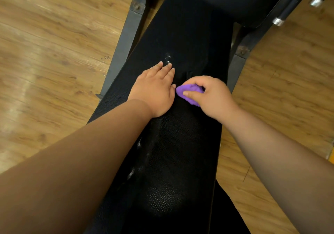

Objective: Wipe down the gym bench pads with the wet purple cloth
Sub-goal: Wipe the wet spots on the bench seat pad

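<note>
r hand (210,96) grips cloth (188,91) – axis diag | l hand (155,91) flat on pad (180,35)

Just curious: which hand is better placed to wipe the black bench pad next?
The right hand: it grips the crumpled purple cloth; the left hand rests flat and bare on the black bench pad.

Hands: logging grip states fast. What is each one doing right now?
Left hand: open, fingers straight, resting flat on the bench pad.
Right hand: curled around the purple cloth, holding it.
</note>
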### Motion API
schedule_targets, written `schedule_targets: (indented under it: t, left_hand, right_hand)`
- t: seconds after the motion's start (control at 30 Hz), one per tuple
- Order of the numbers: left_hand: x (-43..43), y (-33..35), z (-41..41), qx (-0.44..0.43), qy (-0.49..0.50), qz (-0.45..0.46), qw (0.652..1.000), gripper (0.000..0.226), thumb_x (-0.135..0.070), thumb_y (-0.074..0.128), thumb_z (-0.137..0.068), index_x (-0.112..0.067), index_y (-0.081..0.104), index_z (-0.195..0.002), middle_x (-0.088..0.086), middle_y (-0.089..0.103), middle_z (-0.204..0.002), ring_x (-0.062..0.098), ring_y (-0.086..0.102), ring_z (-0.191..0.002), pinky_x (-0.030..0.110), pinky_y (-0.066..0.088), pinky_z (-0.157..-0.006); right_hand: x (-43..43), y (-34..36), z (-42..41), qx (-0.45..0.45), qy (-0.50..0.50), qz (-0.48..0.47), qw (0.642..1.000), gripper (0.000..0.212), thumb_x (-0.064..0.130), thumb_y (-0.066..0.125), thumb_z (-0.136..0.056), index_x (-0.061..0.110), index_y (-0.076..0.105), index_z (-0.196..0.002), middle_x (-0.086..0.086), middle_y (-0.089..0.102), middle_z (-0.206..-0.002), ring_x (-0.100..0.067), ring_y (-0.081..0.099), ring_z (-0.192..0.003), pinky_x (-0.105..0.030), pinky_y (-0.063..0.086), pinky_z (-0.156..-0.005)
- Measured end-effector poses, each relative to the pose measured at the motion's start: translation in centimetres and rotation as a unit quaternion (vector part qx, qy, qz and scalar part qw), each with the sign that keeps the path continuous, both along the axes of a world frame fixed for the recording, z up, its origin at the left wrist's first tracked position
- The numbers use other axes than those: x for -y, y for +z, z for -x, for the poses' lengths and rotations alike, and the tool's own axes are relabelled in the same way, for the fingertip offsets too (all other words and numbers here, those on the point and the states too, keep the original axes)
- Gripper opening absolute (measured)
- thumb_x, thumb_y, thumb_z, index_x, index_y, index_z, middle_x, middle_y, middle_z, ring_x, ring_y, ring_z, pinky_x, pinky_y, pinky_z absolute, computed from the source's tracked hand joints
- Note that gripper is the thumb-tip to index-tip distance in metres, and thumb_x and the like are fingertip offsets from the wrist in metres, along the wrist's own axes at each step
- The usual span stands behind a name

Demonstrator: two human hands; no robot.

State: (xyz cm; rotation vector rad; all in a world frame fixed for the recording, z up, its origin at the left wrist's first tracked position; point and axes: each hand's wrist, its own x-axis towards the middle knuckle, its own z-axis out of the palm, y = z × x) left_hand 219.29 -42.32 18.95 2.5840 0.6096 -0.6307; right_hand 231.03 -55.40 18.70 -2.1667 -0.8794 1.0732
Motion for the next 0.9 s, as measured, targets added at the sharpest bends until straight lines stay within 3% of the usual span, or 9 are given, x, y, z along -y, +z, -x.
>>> schedule_targets:
  t: [0.07, 0.2, 0.27, 0.4, 0.5, 0.63, 0.67, 0.77, 0.9]
  left_hand:
    - [0.1, 0.1, 0.0, -0.001, 0.0, -0.001, 1.0, 0.055, -0.037, 0.024, -0.104, -0.016, 0.018, -0.154, 0.001, 0.014, -0.162, 0.018, 0.006, -0.15, 0.034, 0.008, -0.119]
    - [0.1, 0.3, 0.0, -0.003, 0.002, -0.005, 1.0, 0.054, -0.037, 0.023, -0.104, -0.017, 0.017, -0.154, 0.0, 0.013, -0.162, 0.018, 0.006, -0.15, 0.033, 0.007, -0.119]
    - [0.1, 0.3, -0.1, -0.003, 0.005, -0.002, 1.0, 0.054, -0.037, 0.022, -0.104, -0.017, 0.017, -0.154, 0.0, 0.013, -0.162, 0.018, 0.006, -0.15, 0.033, 0.007, -0.119]
    - [0.1, 0.2, -0.1, -0.004, 0.003, -0.004, 1.0, 0.054, -0.038, 0.021, -0.104, -0.017, 0.016, -0.154, 0.0, 0.012, -0.162, 0.017, 0.004, -0.15, 0.033, 0.006, -0.119]
    - [0.1, 0.1, -0.1, -0.005, 0.003, -0.005, 1.0, 0.054, -0.038, 0.02, -0.104, -0.018, 0.016, -0.154, -0.001, 0.012, -0.162, 0.017, 0.004, -0.15, 0.033, 0.007, -0.119]
    - [0.1, 0.2, 0.0, -0.005, 0.003, -0.009, 1.0, 0.054, -0.038, 0.02, -0.104, -0.018, 0.016, -0.154, 0.0, 0.012, -0.162, 0.018, 0.005, -0.15, 0.033, 0.007, -0.119]
    - [0.1, 0.3, 0.0, -0.005, 0.002, -0.008, 1.0, 0.054, -0.038, 0.02, -0.104, -0.018, 0.016, -0.154, 0.0, 0.012, -0.162, 0.018, 0.005, -0.15, 0.033, 0.007, -0.119]
    - [0.1, 0.3, 0.0, -0.009, 0.0, -0.005, 1.0, 0.054, -0.038, 0.02, -0.104, -0.018, 0.015, -0.155, -0.001, 0.011, -0.163, 0.017, 0.004, -0.15, 0.033, 0.007, -0.119]
    - [0.2, 0.4, -0.1, -0.017, -0.003, -0.013, 1.0, 0.055, -0.039, 0.02, -0.104, -0.018, 0.014, -0.155, -0.001, 0.009, -0.163, 0.018, 0.003, -0.15, 0.033, 0.007, -0.119]
  right_hand:
    - [-0.2, -0.3, -0.4, 0.035, 0.01, 0.001, 0.999, 0.014, 0.018, 0.069, -0.085, 0.022, 0.073, -0.098, 0.007, 0.061, -0.09, -0.002, 0.052, -0.082, -0.002, 0.035, -0.07]
    - [-3.2, -1.6, -2.3, 0.02, -0.072, 0.028, 0.997, 0.013, 0.017, 0.066, -0.089, 0.017, 0.07, -0.101, 0.005, 0.062, -0.08, -0.004, 0.056, -0.068, -0.015, 0.047, -0.062]
    - [-3.2, -1.7, -2.1, 0.027, -0.086, 0.037, 0.995, 0.016, 0.018, 0.066, -0.09, 0.019, 0.069, -0.106, 0.009, 0.059, -0.083, -0.004, 0.056, -0.073, -0.017, 0.051, -0.071]
    - [-0.1, -0.4, 0.3, 0.051, -0.036, 0.009, 0.998, 0.014, 0.018, 0.068, -0.086, 0.02, 0.073, -0.099, 0.006, 0.062, -0.094, 0.005, 0.052, -0.079, -0.001, 0.036, -0.071]
    - [-0.2, -0.6, 0.2, 0.066, -0.048, 0.006, 0.997, 0.013, 0.018, 0.069, -0.086, 0.018, 0.072, -0.099, 0.0, 0.062, -0.097, -0.002, 0.051, -0.08, 0.0, 0.034, -0.071]
    - [-3.0, -2.1, -1.7, 0.075, -0.1, 0.042, 0.991, 0.014, 0.019, 0.063, -0.091, 0.018, 0.069, -0.104, 0.003, 0.06, -0.089, -0.014, 0.059, -0.085, -0.03, 0.054, -0.081]
    - [-3.1, -2.2, -1.7, 0.075, -0.111, 0.049, 0.99, 0.014, 0.019, 0.061, -0.092, 0.018, 0.068, -0.104, 0.005, 0.058, -0.086, -0.013, 0.059, -0.084, -0.031, 0.054, -0.081]
    - [-1.3, -1.4, -0.4, 0.073, -0.106, 0.032, 0.991, 0.012, 0.016, 0.062, -0.09, 0.023, 0.068, -0.099, 0.012, 0.058, -0.082, -0.001, 0.053, -0.076, -0.006, 0.041, -0.07]
    - [0.9, -0.6, 0.4, 0.063, -0.068, 0.006, 0.996, 0.01, 0.019, 0.064, -0.09, 0.022, 0.069, -0.097, 0.003, 0.063, -0.094, -0.008, 0.056, -0.085, -0.003, 0.037, -0.067]
